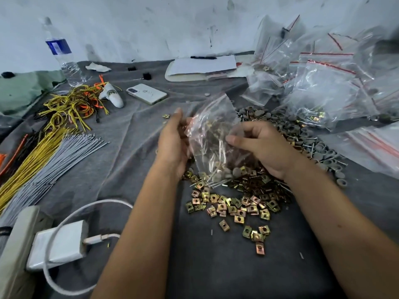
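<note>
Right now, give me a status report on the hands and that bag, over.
Left hand and right hand both grip the clear zip bag, above the brass clips. Nothing blocking.

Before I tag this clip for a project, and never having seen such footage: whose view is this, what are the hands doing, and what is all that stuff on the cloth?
There is one picture, taken by a wide-angle camera worn on a person's head. It looks forward and down, so the two bare arms reach in from below. The left hand and the right hand both hold a small clear zip bag with nails and other small parts inside. Under it, on the grey cloth, lies a heap of brass-coloured square metal clips. To the right of that is a heap of grey caps and nails. Further right are more clear bags. On the left lie yellow and orange wires, grey wires, a phone, a water bottle and a white charger.
</note>
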Action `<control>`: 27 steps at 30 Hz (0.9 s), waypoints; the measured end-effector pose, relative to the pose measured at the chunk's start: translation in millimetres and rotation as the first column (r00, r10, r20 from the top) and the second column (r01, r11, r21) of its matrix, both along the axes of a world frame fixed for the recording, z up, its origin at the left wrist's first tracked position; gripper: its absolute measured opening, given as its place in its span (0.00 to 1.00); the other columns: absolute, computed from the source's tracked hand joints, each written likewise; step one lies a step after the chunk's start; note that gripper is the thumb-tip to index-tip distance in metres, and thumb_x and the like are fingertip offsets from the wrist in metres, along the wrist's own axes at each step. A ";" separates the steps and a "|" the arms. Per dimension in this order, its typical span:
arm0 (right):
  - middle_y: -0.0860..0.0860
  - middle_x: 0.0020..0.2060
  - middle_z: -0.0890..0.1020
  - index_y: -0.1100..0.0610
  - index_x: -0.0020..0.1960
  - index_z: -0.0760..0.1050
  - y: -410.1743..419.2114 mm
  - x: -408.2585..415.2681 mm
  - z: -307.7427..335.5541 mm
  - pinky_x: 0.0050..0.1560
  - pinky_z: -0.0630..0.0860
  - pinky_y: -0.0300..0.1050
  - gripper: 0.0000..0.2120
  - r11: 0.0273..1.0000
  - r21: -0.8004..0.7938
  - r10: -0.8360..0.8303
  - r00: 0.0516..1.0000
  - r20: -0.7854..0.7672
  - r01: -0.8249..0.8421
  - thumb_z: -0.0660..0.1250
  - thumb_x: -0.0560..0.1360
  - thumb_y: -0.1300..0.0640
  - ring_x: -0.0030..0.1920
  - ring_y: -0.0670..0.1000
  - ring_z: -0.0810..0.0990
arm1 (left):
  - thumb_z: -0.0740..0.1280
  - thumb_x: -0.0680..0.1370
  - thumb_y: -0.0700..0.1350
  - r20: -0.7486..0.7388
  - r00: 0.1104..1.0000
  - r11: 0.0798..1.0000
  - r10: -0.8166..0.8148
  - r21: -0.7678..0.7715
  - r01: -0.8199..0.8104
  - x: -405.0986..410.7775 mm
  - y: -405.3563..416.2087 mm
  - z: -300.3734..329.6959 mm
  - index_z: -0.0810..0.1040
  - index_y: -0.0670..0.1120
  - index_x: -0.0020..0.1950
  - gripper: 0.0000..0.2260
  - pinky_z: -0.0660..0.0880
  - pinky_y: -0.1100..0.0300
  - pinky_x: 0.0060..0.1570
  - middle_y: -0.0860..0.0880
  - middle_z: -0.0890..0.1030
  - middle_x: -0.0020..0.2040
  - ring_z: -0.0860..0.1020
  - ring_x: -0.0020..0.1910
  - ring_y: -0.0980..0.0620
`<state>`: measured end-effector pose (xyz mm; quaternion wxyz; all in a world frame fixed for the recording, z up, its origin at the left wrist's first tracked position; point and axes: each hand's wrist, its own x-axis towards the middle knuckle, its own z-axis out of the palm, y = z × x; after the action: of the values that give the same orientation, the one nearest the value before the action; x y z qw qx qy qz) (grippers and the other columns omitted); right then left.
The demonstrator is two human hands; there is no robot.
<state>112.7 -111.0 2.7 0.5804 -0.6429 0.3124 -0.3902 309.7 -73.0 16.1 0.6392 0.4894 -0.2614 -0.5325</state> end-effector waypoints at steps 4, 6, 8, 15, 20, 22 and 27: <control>0.55 0.42 0.87 0.49 0.39 0.84 -3.5 -1.7 0.7 0.35 0.82 0.43 0.10 0.999 0.020 -0.039 0.999 0.023 0.039 0.72 0.76 0.61 0.38 0.56 0.87 | 0.64 0.83 0.57 0.181 0.973 0.986 0.145 -0.104 -0.128 -0.6 0.2 -4.0 0.80 0.39 0.55 0.20 0.82 0.48 0.46 0.38 0.84 0.51 0.82 0.45 0.42; 0.56 0.41 0.87 0.54 0.42 0.83 -5.2 -2.0 -0.8 0.35 0.82 0.45 0.08 0.996 0.016 -0.093 0.996 0.007 0.093 0.72 0.77 0.64 0.37 0.57 0.86 | 0.68 0.82 0.55 0.270 0.952 0.986 0.142 -0.126 -0.111 -0.5 0.8 -7.2 0.80 0.39 0.55 0.18 0.83 0.48 0.44 0.38 0.85 0.52 0.83 0.44 0.43; 0.58 0.41 0.86 0.65 0.48 0.80 -6.7 -2.7 -2.1 0.39 0.83 0.49 0.03 0.985 0.004 -0.170 0.985 -0.023 0.171 0.72 0.77 0.64 0.39 0.56 0.84 | 0.72 0.80 0.54 0.426 0.893 0.986 0.144 -0.139 -0.093 0.4 -0.6 -11.9 0.80 0.42 0.52 0.15 0.83 0.48 0.44 0.41 0.85 0.46 0.83 0.41 0.46; 0.59 0.42 0.87 0.54 0.45 0.78 -5.8 -1.0 -3.5 0.37 0.83 0.50 0.07 0.978 -0.043 -0.208 0.975 -0.083 0.205 0.69 0.82 0.54 0.40 0.62 0.87 | 0.74 0.78 0.34 0.388 0.864 0.937 0.321 -0.264 -0.230 2.4 -2.6 -11.8 0.81 0.41 0.45 0.05 0.78 0.61 0.31 0.46 0.84 0.33 0.80 0.28 0.54; 0.55 0.36 0.87 0.58 0.49 0.77 -5.5 -0.7 -4.8 0.26 0.77 0.40 0.05 0.974 -0.090 -0.222 0.957 -0.185 0.208 0.69 0.81 0.57 0.32 0.52 0.86 | 0.70 0.80 0.34 0.384 0.783 0.859 0.490 -0.369 -0.356 4.8 -3.9 -7.6 0.80 0.44 0.47 0.06 0.78 0.62 0.42 0.47 0.81 0.39 0.79 0.37 0.55; 0.56 0.35 0.86 0.58 0.50 0.77 -6.2 -4.2 -4.7 0.25 0.75 0.41 0.05 0.977 -0.109 -0.206 0.952 -0.228 0.185 0.70 0.81 0.57 0.30 0.52 0.84 | 0.68 0.81 0.35 0.394 0.753 0.832 0.528 -0.417 -0.365 5.3 -3.7 -6.0 0.79 0.47 0.47 0.08 0.77 0.56 0.45 0.46 0.80 0.42 0.77 0.41 0.51; 0.51 0.45 0.88 0.54 0.52 0.80 -7.1 -6.4 1.7 0.38 0.83 0.45 0.11 0.975 -0.104 -0.201 0.978 -0.061 0.194 0.69 0.78 0.47 0.44 0.51 0.87 | 0.66 0.82 0.33 0.526 0.722 0.856 0.449 -0.486 -0.178 -2.8 0.3 -4.3 0.78 0.42 0.52 0.05 0.75 0.58 0.44 0.46 0.78 0.44 0.76 0.43 0.51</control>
<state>106.3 -118.1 4.4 0.4950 -0.6497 0.3758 -0.4378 306.9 -72.7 11.8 0.6848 0.5327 -0.4722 -0.1562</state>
